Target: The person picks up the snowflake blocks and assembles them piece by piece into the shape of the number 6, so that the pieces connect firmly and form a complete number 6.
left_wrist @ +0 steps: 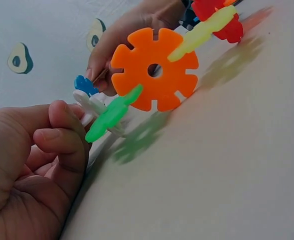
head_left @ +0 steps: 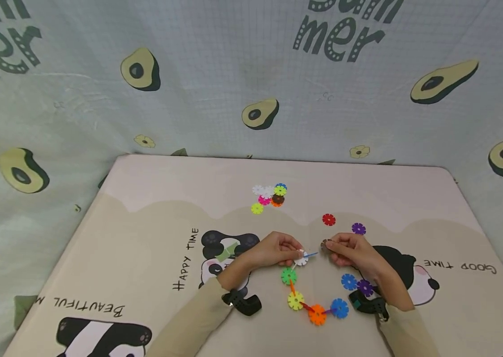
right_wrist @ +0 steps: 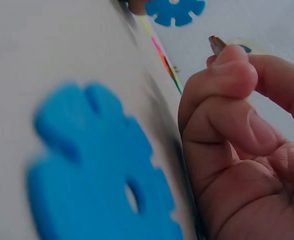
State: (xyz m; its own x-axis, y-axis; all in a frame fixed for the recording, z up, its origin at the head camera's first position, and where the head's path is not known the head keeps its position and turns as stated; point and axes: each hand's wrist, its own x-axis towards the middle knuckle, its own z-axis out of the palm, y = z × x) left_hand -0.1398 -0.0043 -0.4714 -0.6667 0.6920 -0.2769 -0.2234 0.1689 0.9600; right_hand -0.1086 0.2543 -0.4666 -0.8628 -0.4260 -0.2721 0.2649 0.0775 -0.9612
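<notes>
My left hand (head_left: 278,249) pinches a white notched plastic disc (head_left: 301,259) at one end of a chain of interlocked discs. A blue disc (left_wrist: 85,85), seen edge-on in the head view, is slotted into the white one and points toward the right hand. Down the chain come a green disc (head_left: 289,276), a yellow disc (head_left: 295,300), an orange disc (head_left: 317,315) and a blue end disc (head_left: 340,308), with edge-on discs between them. My right hand (head_left: 353,251) pinches a brown disc (right_wrist: 217,45), a short gap away from the slotted blue disc.
Loose red (head_left: 329,219) and purple (head_left: 358,228) discs lie beyond the right hand. Another blue disc (head_left: 348,281) and a purple disc (head_left: 365,287) lie by the right wrist. A mixed pile, including a pink disc (head_left: 264,200), sits farther back on the panda-print table (head_left: 144,238).
</notes>
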